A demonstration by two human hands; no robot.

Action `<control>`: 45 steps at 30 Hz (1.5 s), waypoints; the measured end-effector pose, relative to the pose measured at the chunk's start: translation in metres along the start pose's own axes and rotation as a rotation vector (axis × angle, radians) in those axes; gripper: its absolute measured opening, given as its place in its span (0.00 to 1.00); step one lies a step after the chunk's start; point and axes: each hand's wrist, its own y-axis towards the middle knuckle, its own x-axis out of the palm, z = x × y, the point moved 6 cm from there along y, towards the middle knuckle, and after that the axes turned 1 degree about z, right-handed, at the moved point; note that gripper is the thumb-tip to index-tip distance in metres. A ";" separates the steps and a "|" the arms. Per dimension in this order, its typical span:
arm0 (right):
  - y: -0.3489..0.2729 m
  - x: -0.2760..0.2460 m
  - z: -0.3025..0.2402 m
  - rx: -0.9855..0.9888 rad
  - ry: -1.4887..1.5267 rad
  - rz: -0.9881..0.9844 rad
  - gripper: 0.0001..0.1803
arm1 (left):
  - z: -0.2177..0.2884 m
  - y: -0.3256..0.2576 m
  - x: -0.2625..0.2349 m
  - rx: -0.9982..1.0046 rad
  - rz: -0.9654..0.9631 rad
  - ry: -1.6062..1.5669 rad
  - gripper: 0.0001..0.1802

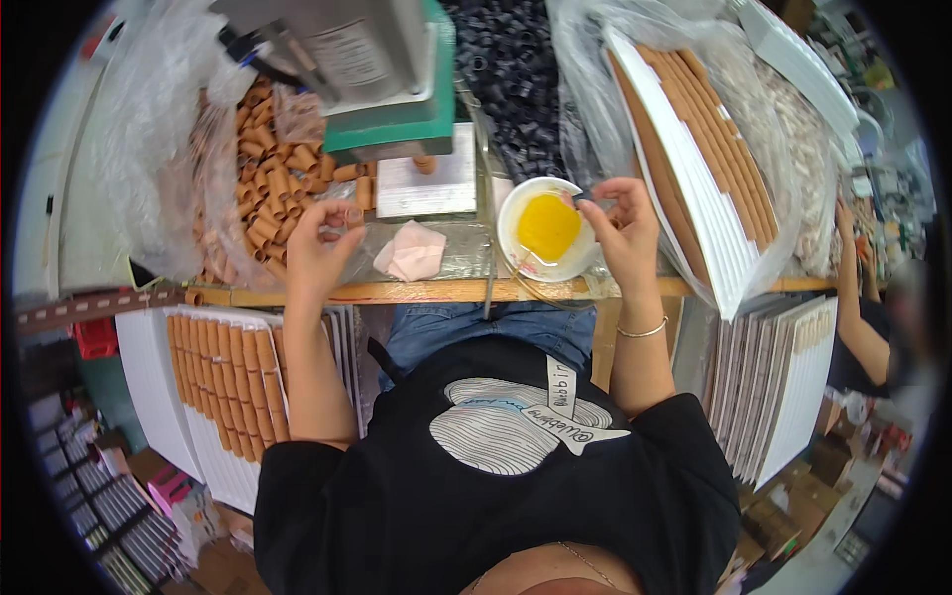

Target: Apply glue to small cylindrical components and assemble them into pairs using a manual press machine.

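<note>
While both hands are raised above the near edge of the wooden bench [416,292], each sits right next to its own supply, so reach looks short by layout.

Left hand [319,248]: fingers curled in, thumb and fingertips pinched close around what looks like a short brown cardboard tube [351,214]. Small and partly hidden, so can't confirm the grip fully. It hovers just right of the loose heap of brown cardboard tubes [266,169] spilling from a clear plastic bag [149,129] at far left: stock within a finger's stretch.

Right hand [623,230]: thumb and forefinger nearly closed, tips over the right rim of the shallow white round bowl of yellow paste [547,228]. Can't tell whether anything is between the fingertips. Other fingers fanned loosely. Thin bracelet on the wrist.

Bowl sits centre-right on the bench, between the hands, likely so either one can dip without moving the arm.

Folded pink cloth [413,252] lies between left hand and bowl, near edge, probably for wiping.

Far centre: green-based grey bench press [387,69] with a flat metal plate [426,184] under it; one tube stands upright on the plate, directly ahead of the person.

Right: white slotted tray [704,198], tilted, loaded with rows of brown tubes, leaning toward the person for easy access. More white trays stacked below bench at left [213,397] and right [783,377].

Far right: another person's arm [861,317], separate work.
</note>
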 end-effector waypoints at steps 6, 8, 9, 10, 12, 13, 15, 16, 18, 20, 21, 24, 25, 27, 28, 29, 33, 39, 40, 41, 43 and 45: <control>-0.015 0.016 -0.011 -0.263 -0.403 -0.102 0.04 | 0.078 -0.019 0.053 0.087 -0.231 -0.642 0.17; -0.022 0.029 -0.026 -0.546 -0.782 -0.151 0.03 | 0.098 -0.016 0.070 0.175 -0.314 -0.515 0.19; -0.024 0.031 -0.026 -0.545 -0.783 -0.149 0.03 | 0.100 -0.016 0.076 0.177 -0.316 -0.515 0.19; -0.025 0.034 -0.022 -0.534 -0.810 -0.181 0.03 | 0.099 -0.016 0.085 0.160 -0.316 -0.580 0.20; -0.025 0.037 -0.019 -0.529 -0.833 -0.215 0.03 | 0.095 -0.017 0.095 0.143 -0.311 -0.644 0.21; -0.022 0.030 -0.016 -0.395 -0.612 -0.162 0.03 | 0.090 -0.017 0.100 0.094 -0.312 -0.655 0.21; -0.020 0.024 -0.020 -0.264 -0.392 -0.113 0.04 | 0.090 -0.017 0.102 0.044 -0.310 -0.667 0.20; -0.018 0.024 -0.027 -0.121 -0.158 -0.133 0.05 | 0.094 -0.017 0.099 0.024 -0.302 -0.626 0.19; -0.017 0.032 -0.032 0.020 0.076 -0.148 0.06 | 0.095 -0.017 0.098 0.006 -0.296 -0.583 0.19; -0.017 0.054 -0.052 -0.256 -0.062 -0.316 0.07 | 0.103 -0.017 0.091 0.191 -0.216 -0.519 0.17; -0.018 0.060 -0.051 -0.193 -0.089 -0.353 0.06 | 0.102 -0.016 0.092 0.192 -0.218 -0.518 0.17; -0.019 0.067 -0.059 -0.340 -0.186 -0.342 0.07 | 0.097 -0.017 0.089 0.227 -0.151 -0.480 0.17; -0.020 0.070 -0.058 -0.339 -0.187 -0.338 0.07 | 0.095 -0.016 0.090 0.194 -0.132 -0.560 0.17; -0.023 0.077 -0.025 0.266 0.277 -0.319 0.11 | 0.090 -0.015 0.086 0.161 -0.117 -0.640 0.17; -0.021 0.076 -0.028 0.263 0.278 -0.319 0.11 | 0.083 -0.013 0.083 0.102 -0.158 -0.656 0.17; -0.022 0.076 -0.025 0.499 0.608 -0.302 0.14 | 0.077 -0.012 0.082 0.042 -0.199 -0.672 0.16; -0.029 0.073 -0.017 0.386 0.437 -0.474 0.21 | 0.078 -0.012 0.068 0.019 -0.223 -0.843 0.17; -0.026 0.086 -0.072 -0.454 -0.271 -0.525 0.52 | 0.086 -0.011 0.058 0.133 -0.257 -0.495 0.12; -0.026 0.091 -0.071 -0.434 -0.305 -0.569 0.54 | 0.090 -0.010 0.052 0.129 -0.253 -0.492 0.12; -0.026 0.094 -0.070 -0.414 -0.339 -0.614 0.57 | 0.095 -0.010 0.047 0.147 -0.291 -0.401 0.13; -0.029 0.095 -0.073 -0.397 -0.340 -0.622 0.55 | 0.102 -0.010 0.040 0.158 -0.326 -0.307 0.14; -0.030 0.096 -0.071 -0.377 -0.345 -0.627 0.54 | 0.114 -0.010 0.037 0.310 -0.360 -0.193 0.12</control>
